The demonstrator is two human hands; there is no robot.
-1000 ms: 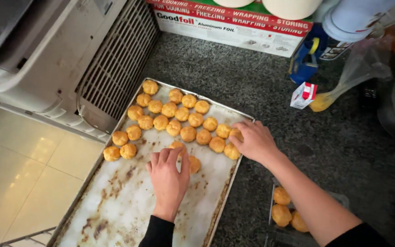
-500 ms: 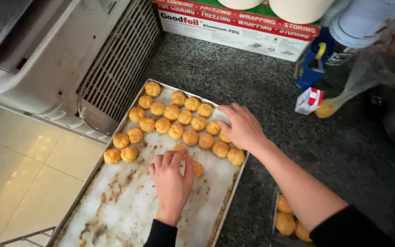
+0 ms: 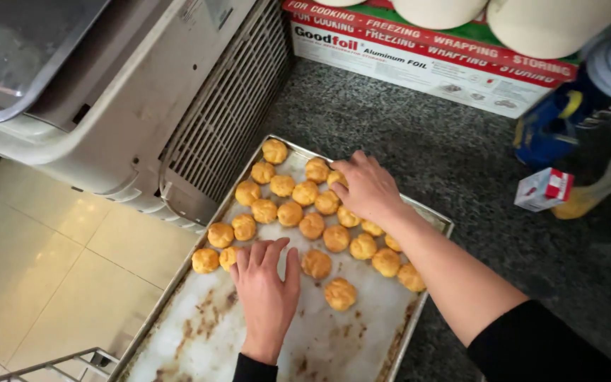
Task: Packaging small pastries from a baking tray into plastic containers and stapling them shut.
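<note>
The baking tray [image 3: 362, 339] lies at a slant on the dark speckled counter [image 3: 461, 163], its near half bare, stained lining, its near left corner overhanging the counter edge above the tiled floor [image 3: 44, 255]. The left hand [image 3: 266, 286] rests palm down on the lining near the middle of the tray, fingers spread flat and closed on nothing; its fingertips reach a pastry ball at the left rim. Two golden balls [image 3: 327, 279] sit apart just right of this hand. Beyond them, the main cluster of pastry balls [image 3: 284, 205] fills the far half of the tray in rough rows up to the far corner. The right hand [image 3: 365, 187] lies over the right part of that cluster, near the far right rim, fingers curved downward onto the balls; whether it grips one cannot be told. Left of the tray stands a grey appliance [image 3: 164, 99] with a ribbed vent. At the counter's far edge lie a long foil box [image 3: 426, 60] and, to the right, a small red-and-white carton [image 3: 544, 189].
</note>
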